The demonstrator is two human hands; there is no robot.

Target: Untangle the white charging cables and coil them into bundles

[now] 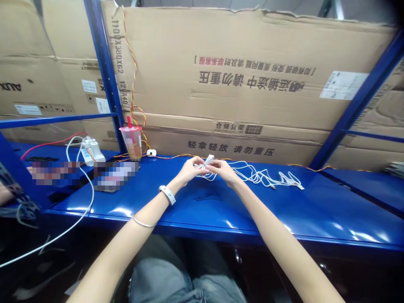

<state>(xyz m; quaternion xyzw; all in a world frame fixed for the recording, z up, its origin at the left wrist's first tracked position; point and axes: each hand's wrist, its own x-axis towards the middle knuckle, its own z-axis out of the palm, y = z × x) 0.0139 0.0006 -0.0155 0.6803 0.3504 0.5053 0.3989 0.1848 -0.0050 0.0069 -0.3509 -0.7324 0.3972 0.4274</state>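
Note:
Both my hands meet over the middle of the blue metal shelf [221, 206]. My left hand [189, 169] and my right hand [224, 170] are closed on a small bundle of white cable [206, 165], pinching its coiled part between the fingertips. The rest of the white cable [271, 177] trails in loose loops to the right across the shelf, ending near a connector. A white watch band and a thin bracelet sit on my left arm.
A plastic drink cup [132, 143] with a red straw stands at the back left, next to a white power strip [90, 152] with a white cord hanging off the edge. Large cardboard boxes [252, 84] line the back. Blue shelf posts [105, 71] stand left and right.

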